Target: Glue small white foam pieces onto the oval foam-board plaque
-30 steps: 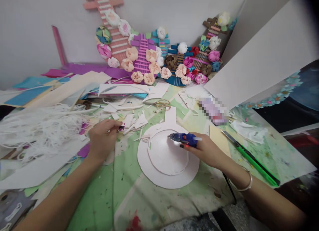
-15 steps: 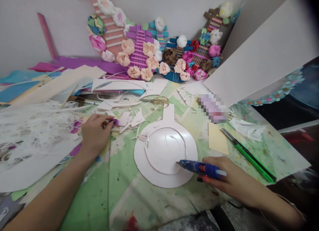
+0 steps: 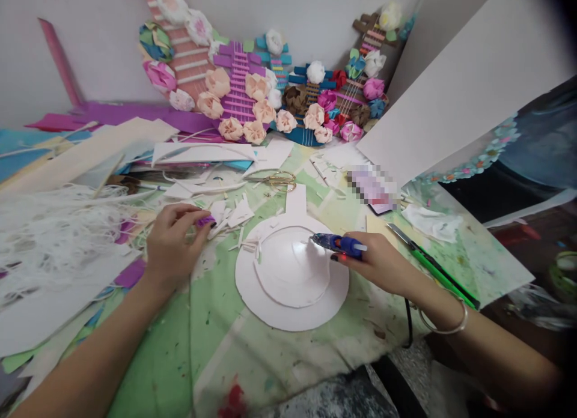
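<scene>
My right hand (image 3: 374,259) is wrapped round a blue glue gun (image 3: 340,244). Its tip is over the upper right part of a white round board (image 3: 293,319) with a short neck at the top. A smaller raised white disc (image 3: 288,274) lies on that board, with a shiny surface. Between the thumb and fingers of my left hand (image 3: 175,244) is a small purple piece of paper (image 3: 205,221), held left of the board. White scraps (image 3: 238,212) lie just beyond it.
Gold-handled scissors (image 3: 283,179) lie behind the board. A green utility knife (image 3: 437,271) is at the right, near a blurred-out pinkish object (image 3: 372,187). Flower-decorated paper guitars (image 3: 241,87) lean on the wall. Shredded white strips (image 3: 58,244) heap at the left.
My right hand has moved the glue gun up and away from the lower right of the disc to its upper right. My left hand keeps the purple piece; the whole view has shifted slightly.
</scene>
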`<state>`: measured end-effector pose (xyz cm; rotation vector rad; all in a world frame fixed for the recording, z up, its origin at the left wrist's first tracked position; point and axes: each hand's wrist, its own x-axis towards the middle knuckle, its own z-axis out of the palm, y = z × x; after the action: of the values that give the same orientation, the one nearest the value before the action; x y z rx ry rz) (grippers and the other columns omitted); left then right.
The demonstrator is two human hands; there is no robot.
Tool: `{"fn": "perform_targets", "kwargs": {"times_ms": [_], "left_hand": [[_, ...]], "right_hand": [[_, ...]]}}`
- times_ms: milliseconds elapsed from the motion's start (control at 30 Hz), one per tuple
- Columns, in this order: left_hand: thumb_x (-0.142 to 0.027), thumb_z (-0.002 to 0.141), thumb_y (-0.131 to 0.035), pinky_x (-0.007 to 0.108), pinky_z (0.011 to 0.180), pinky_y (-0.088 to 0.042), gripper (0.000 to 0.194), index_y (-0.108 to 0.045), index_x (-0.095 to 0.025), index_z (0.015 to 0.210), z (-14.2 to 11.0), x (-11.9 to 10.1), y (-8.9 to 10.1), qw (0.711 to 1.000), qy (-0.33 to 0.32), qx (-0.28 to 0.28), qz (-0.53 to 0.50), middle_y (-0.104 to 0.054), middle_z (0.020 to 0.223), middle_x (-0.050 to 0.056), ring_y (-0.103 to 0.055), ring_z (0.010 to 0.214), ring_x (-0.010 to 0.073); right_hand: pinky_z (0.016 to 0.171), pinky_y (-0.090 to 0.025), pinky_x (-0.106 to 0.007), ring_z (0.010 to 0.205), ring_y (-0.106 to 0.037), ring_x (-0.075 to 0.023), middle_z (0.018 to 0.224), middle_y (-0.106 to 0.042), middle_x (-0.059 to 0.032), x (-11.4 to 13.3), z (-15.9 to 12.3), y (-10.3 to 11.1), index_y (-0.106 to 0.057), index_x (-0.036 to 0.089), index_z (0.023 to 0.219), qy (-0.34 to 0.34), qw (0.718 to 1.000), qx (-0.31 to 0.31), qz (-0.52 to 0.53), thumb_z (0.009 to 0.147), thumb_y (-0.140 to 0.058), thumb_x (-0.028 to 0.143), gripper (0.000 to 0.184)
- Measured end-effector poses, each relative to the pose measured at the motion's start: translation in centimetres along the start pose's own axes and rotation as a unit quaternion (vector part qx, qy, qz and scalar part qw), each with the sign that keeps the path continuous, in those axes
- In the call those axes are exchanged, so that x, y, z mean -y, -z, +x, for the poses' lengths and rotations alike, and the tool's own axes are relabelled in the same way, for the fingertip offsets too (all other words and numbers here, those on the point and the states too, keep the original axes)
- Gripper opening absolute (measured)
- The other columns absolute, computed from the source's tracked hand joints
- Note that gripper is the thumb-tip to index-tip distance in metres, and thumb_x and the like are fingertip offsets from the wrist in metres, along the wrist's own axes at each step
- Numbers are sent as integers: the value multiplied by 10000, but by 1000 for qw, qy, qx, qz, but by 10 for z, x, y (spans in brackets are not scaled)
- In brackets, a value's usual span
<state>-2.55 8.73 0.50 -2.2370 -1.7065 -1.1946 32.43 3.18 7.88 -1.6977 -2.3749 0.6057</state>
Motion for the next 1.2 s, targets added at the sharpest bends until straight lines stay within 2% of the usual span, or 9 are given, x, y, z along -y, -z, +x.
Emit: {"fn": "perform_targets", "kwargs": {"times_ms": [133, 300, 533, 767, 933, 1067, 1200], "left_hand": [[-281, 823, -550, 383, 824, -481, 154, -640, -256, 945, -2, 1, -1, 999, -10, 31, -25, -573, 992, 62, -571, 905, 215], [-262, 818, -560, 368, 816, -484, 135, -642, -228, 920, -1, 1, -2, 999, -11, 30, -29, -574, 968, 53, -570, 896, 208], [-295, 831, -531, 357, 831, -484, 155, -639, -212, 904, -1, 1, -3, 999, -18, 45, -13, -568, 980, 25, -573, 885, 192], [-275, 818, -536, 354, 853, -471, 143, -645, -216, 890, -3, -1, -5, 997, -22, 49, -47, -580, 984, 34, -579, 906, 195], [-263, 823, -537, 367, 853, -475, 118, -643, -233, 866, -3, 0, -5, 997, -29, 50, -46, -592, 974, 52, -582, 897, 199], [-260, 837, -524, 359, 867, -471, 134, -642, -213, 878, -4, 0, -4, 997, -32, 63, -41, -589, 980, 44, -574, 924, 198], [-252, 829, -532, 354, 854, -476, 130, -648, -207, 867, -4, 0, -5, 996, -33, 58, -52, -598, 967, 56, -576, 917, 197]], "right_hand": [[589, -355, -278, 646, -529, -168, 706, -595, -40, -1, -15, 2, -558, 182, 752, -30, 999, 19, -28, 837, -530, 347, 188], [557, -334, -280, 604, -520, -160, 662, -574, -17, 0, -44, 6, -533, 202, 724, -53, 996, 62, -26, 843, -517, 365, 202], [568, -334, -286, 633, -524, -166, 709, -582, -20, 9, -65, 3, -534, 209, 745, -19, 994, 108, -20, 809, -569, 316, 130], [585, -343, -269, 644, -514, -151, 721, -596, -17, 35, -50, -2, -520, 201, 732, 33, 986, 162, 0, 810, -558, 289, 124], [584, -348, -261, 647, -512, -143, 722, -594, -20, 50, -25, -6, -549, 184, 733, 46, 985, 158, 43, 794, -584, 309, 143], [566, -363, -242, 630, -500, -126, 698, -571, 0, 48, -6, -8, -567, 175, 752, 21, 982, 129, 136, 794, -588, 299, 133], [531, -363, -226, 595, -465, -110, 663, -542, 25, 41, 0, -12, -594, 175, 790, 21, 968, 145, 204, 789, -595, 289, 113]]}}
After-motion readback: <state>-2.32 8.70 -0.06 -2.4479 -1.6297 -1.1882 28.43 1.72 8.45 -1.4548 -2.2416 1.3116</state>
